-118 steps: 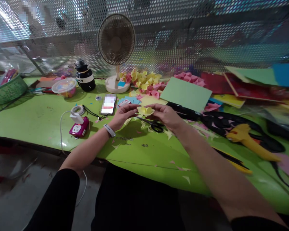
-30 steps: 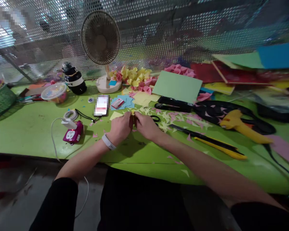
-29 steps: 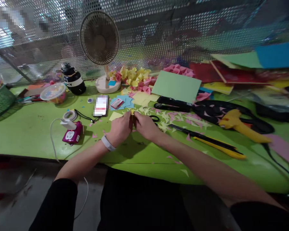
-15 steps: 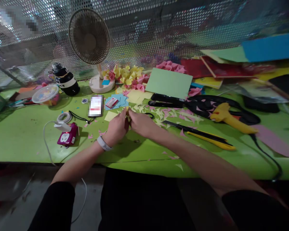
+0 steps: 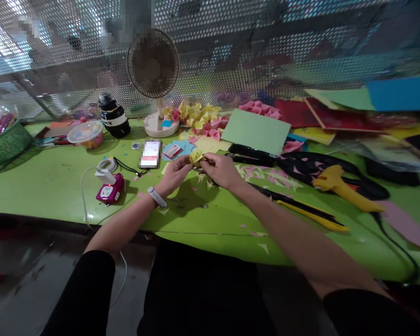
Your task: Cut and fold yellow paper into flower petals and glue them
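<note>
Between my two hands is a small yellow paper flower [image 5: 196,157], its petals spread upward. My left hand [image 5: 177,173] pinches it from the left side, a white band round the wrist. From the right, the fingers of my right hand [image 5: 223,170] close on its other edge. Beneath and beside my hands lie pale yellow and pink paper scraps [image 5: 252,173]. Behind the flower are yellow paper sheets [image 5: 214,143] and blue paper squares [image 5: 186,148] with a small red-and-white packet [image 5: 172,151] on top.
A fan [image 5: 153,70] stands at the back beside heaped yellow paper flowers [image 5: 199,114]. To the right lie a yellow-handled cutter [image 5: 311,215], a yellow glue gun [image 5: 350,189] and a green sheet [image 5: 257,130]. Leftward are a phone [image 5: 150,154], a purple power adapter [image 5: 110,189] and a bottle [image 5: 115,116].
My fingers have loosened from a tight pinch and the yellow paper now shows as an opened flower. The view has swung a little left, so a green basket shows more fully.
</note>
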Demonstrator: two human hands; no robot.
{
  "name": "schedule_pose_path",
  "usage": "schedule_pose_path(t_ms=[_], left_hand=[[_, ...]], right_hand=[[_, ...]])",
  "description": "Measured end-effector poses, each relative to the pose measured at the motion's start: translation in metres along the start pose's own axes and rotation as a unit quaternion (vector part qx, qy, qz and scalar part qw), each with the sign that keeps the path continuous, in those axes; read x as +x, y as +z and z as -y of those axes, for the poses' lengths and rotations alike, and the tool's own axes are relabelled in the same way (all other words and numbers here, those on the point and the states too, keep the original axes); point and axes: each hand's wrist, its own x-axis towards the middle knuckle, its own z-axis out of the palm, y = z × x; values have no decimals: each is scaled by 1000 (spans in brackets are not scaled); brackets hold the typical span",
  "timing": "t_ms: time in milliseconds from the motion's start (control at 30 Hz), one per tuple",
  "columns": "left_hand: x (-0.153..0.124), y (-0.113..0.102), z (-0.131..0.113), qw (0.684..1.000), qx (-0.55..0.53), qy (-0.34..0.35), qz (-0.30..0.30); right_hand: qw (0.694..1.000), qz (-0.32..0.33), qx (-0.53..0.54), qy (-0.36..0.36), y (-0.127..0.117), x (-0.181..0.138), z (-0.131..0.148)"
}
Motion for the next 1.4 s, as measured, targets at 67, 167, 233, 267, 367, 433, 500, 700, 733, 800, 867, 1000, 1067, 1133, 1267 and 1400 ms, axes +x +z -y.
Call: schedule_pose_path(t_ms=[67, 167, 233, 267, 367, 433, 500, 700, 733, 800, 867, 1000, 1067, 1133, 1267, 1400], left_hand=[[2, -2, 3, 999, -19, -23, -23], [3, -5, 6, 998, -22, -45, -38], [4, -8, 8, 999, -4, -33, -32], [4, -9, 10, 999, 13, -18, -30], [7, -11, 14, 995, 86, 40, -36], [8, -12, 15, 988, 127, 70, -45], [9, -12, 14, 987, 130, 77, -50], [7, -7, 5, 994, -58, -62, -66], [7, -7, 4, 991, -77, -76, -75], [7, -6, 1, 986, -104, -93, -89], [7, -6, -1, 982, -121, -106, -98], [7, -6, -4, 975, -143, -127, -111], [7, -7, -5, 975, -146, -129, -108], [7, -7, -5, 976, -145, -127, -103], [6, -8, -4, 976, -150, -125, -96], [6, -9, -4, 976, -146, -129, -92]], right_hand=[[999, -30, -22, -22, 0, 2, -6], [997, -41, -43, -41, 0, 4, -11], [997, -38, -46, -42, 0, 5, -12], [997, -34, -48, -42, 0, 5, -12], [997, -17, -57, -55, 0, 5, -11], [996, -2, -57, -62, 1, 5, -11], [998, 6, -31, -48, 1, 5, -12], [982, 9, 187, 37, 5, 6, -12], [977, 9, 207, 48, 5, 6, -12], [972, 5, 227, 65, 5, 6, -11], [968, 0, 239, 71, 6, 6, -10], [968, 6, 242, 67, 8, 4, -12], [970, 14, 233, 65, 9, 3, -12], [973, 14, 220, 62, 9, 2, -11], [977, 12, 201, 63, 9, -1, -7], [979, 8, 194, 62, 9, -2, -5]])
